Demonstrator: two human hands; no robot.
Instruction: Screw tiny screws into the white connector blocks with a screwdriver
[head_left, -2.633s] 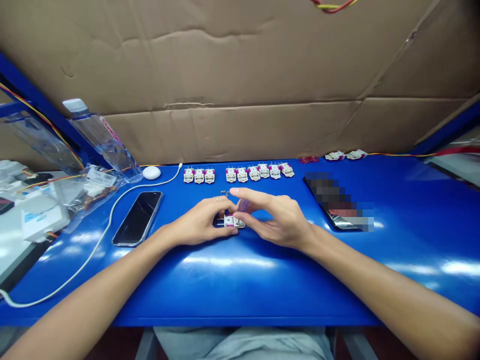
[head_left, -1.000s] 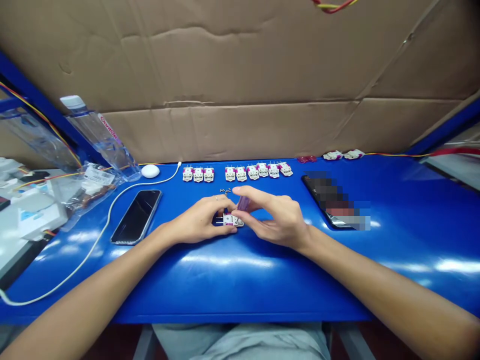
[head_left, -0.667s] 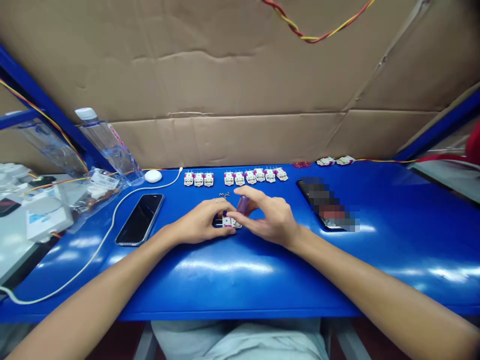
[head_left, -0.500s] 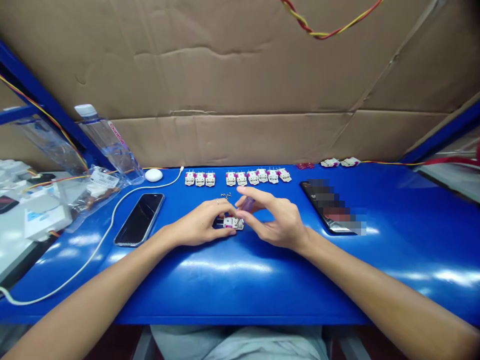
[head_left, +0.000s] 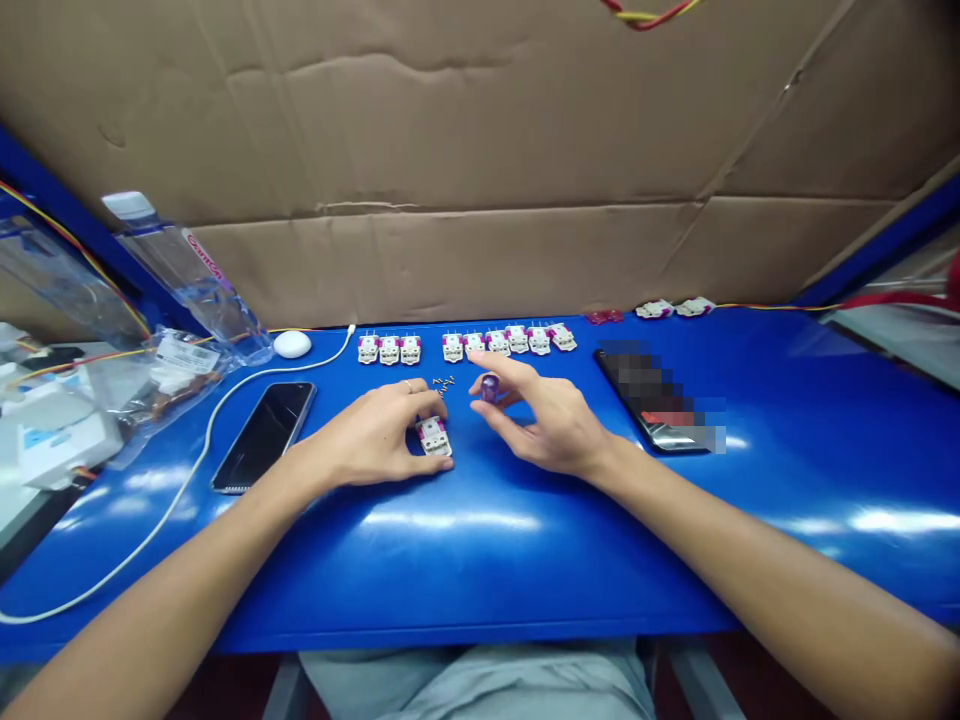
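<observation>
My left hand rests on the blue table with its fingertips and thumb around a small white-and-magenta connector module, which has metal pins. My right hand is to the right of it, with a small purple cylinder pinched between thumb and forefinger. A gap of bare table separates the two hands. Just beyond my left fingertips lies a small scatter of tiny metal screws. Two groups of matching modules stand in rows farther back.
The blue table holds a black smartphone left of my hands and a second phone, partly pixelated, to the right. A white cable runs to a round white puck. Clear plastic bags lie back left, cardboard lines the wall.
My hands have moved apart. The white module has gone left and turned in my left hand, and the purple cylinder has separated from it, staying in my right hand.
</observation>
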